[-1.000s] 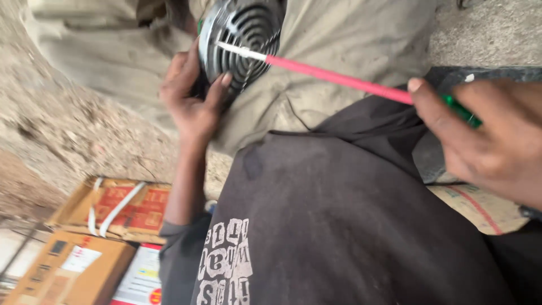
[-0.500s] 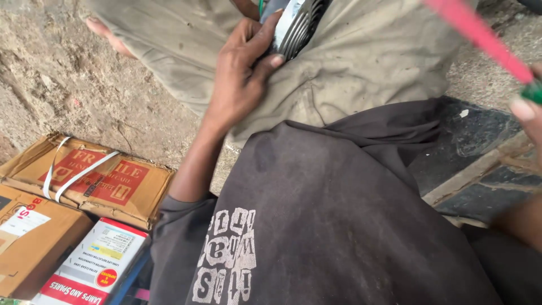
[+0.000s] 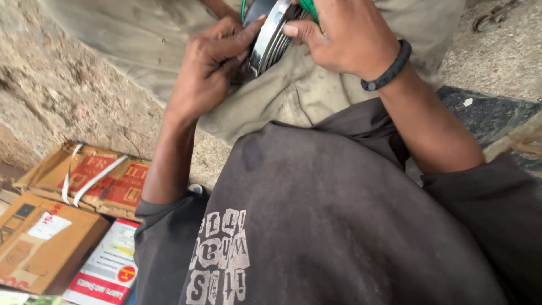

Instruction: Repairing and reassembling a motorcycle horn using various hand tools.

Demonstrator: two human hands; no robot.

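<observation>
My right hand (image 3: 344, 42) has come in to join my left hand (image 3: 212, 62), both now clamped on the round metal grille (image 3: 270, 36) over my lap — it looks stiff, light and slick, so I'd pinch the rim, not the thin ribs.

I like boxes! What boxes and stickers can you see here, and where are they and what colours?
Flat cardboard box, left on the ground: brown, red panel, white straps.
Brown carton, bottom left corner: white label and dark label on top.
Red and white box, bottom edge beside the carton: round red and yellow mark.
</observation>
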